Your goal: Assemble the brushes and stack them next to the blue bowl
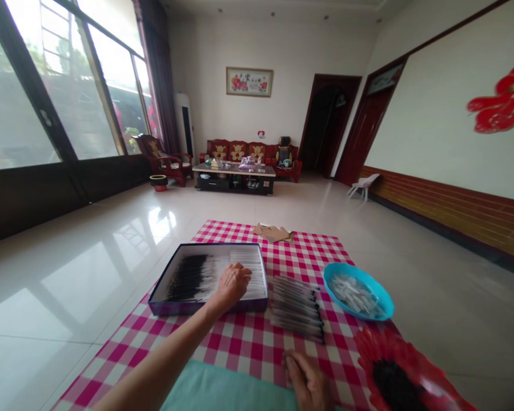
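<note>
My left hand [233, 282] reaches into a shallow dark-blue box [208, 309], its fingers bent down over the whitish ends of slim pen-like sticks [251, 268]. Inside the box, the left side shows dark ends [187, 277] packed in rows. My right hand [306, 377] is low at the near side of the table, thumb and fingers drawn together; what they hold, if anything, is hidden. Beyond it lies a row of clear pen-like sticks with black tips [297, 308], side by side on the cloth and slightly blurred.
A blue bowl [385, 297] holds small clear tubular pieces. A red petal-shaped dish [432, 371] holds small black pieces at the near right. Cardboard scraps [274, 233] lie at the far edge of the checked tablecloth [317, 245]. A pale green cloth [223, 388] is at the front.
</note>
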The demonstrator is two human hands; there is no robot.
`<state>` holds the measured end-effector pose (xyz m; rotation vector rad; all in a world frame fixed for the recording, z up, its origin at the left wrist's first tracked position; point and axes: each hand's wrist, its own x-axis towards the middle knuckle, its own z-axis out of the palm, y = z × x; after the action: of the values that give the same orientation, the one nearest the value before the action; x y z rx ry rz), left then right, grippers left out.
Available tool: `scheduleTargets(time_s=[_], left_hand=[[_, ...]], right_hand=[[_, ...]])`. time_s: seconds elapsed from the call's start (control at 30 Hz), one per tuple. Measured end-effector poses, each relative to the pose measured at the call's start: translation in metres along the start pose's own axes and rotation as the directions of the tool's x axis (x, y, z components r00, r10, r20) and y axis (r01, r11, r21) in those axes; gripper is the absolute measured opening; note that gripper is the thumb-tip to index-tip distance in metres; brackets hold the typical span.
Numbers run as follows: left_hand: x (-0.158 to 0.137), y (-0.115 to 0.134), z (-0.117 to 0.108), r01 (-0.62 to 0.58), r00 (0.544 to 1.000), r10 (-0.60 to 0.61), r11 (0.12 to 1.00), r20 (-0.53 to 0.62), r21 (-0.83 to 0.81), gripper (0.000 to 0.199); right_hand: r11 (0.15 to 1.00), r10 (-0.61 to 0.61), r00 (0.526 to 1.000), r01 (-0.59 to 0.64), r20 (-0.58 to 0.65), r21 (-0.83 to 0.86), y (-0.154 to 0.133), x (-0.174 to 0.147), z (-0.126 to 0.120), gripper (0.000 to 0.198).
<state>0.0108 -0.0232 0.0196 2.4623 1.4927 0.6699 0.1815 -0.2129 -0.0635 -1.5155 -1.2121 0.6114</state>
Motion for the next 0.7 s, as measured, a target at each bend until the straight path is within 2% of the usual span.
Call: scheduleTargets(time_s=[0.1,0.2,0.33,0.43,0.5,0.63,0.7], left_hand=[[0.019,-0.007,0.013,-0.015,1.0,0.015,0.999,0.01,0.037,0.02],[0.02,-0.001,0.017,-0.048,0.999,0.049,0.997,-0.009,0.06,0.023],[-0.006,0.028,0.019,-0.172,0.985,0.173,0.984,-0.028,0.043,0.029],[-0.036,0.053,0.036,-0.377,0.926,0.377,0.926,0.011,-0.018,0.023],[-0.053,0.065,0.052,-0.441,0.896,0.441,0.897,0.061,-0.006,0.018],[-0.063,0.072,0.08,-0.406,0.909,0.393,0.91,0.14,0.085,0.012],[-0.062,0.071,0.087,-0.379,0.92,0.359,0.918,0.159,0.118,0.011]], right_hand=[[1.0,-0.021,1.0,0.021,-0.004,-0.012,-0.004,-0.001,0.001,0.043],[1.0,-0.006,1.0,0.006,-0.009,0.0,-0.006,-0.001,0.001,0.043],[0.999,0.004,1.0,-0.003,-0.021,0.047,-0.005,0.0,-0.001,0.042],[0.996,0.024,1.0,-0.023,-0.005,0.083,-0.001,0.002,-0.006,0.04],[0.996,0.044,0.999,-0.042,-0.029,0.081,0.003,0.003,-0.01,0.04],[0.996,0.067,0.985,-0.057,-0.157,0.064,0.009,0.004,-0.014,0.043],[0.996,0.078,0.984,-0.069,-0.159,0.063,0.01,0.004,-0.014,0.044]])
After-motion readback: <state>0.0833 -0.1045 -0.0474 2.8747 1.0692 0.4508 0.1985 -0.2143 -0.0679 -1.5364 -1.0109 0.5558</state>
